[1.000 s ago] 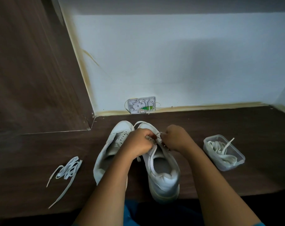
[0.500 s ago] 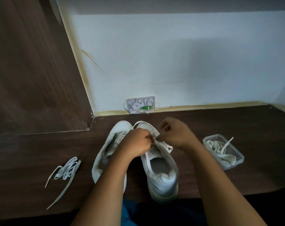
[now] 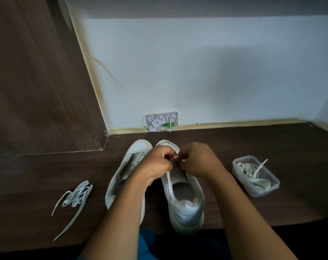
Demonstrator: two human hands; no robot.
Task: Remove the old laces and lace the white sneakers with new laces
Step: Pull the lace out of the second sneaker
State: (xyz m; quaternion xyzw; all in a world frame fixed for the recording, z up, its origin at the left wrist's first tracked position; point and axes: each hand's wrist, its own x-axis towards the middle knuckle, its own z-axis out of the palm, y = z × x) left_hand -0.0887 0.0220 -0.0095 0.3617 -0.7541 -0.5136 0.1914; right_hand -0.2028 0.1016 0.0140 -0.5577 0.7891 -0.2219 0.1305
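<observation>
Two white sneakers stand side by side on the dark wooden floor, toes toward the wall. The left sneaker [image 3: 122, 177] shows bare eyelets. Over the front of the right sneaker [image 3: 185, 203] both hands meet. My left hand [image 3: 155, 162] and my right hand [image 3: 198, 160] each have curled fingers pinching a white lace [image 3: 175, 157] at the eyelets. One strand of that lace [image 3: 168, 182] trails down along the shoe's opening. The eyelets under the hands are hidden.
A loose bundle of white laces [image 3: 75, 197] lies on the floor at the left. A clear plastic tub [image 3: 257, 192] with more laces stands at the right. An open white wall box [image 3: 162, 121] sits at the skirting. A brown wooden panel [image 3: 37, 81] rises on the left.
My right hand, which had lifted up and away pulling the lace, has come back to the left hand over the right sneaker's eyelets.
</observation>
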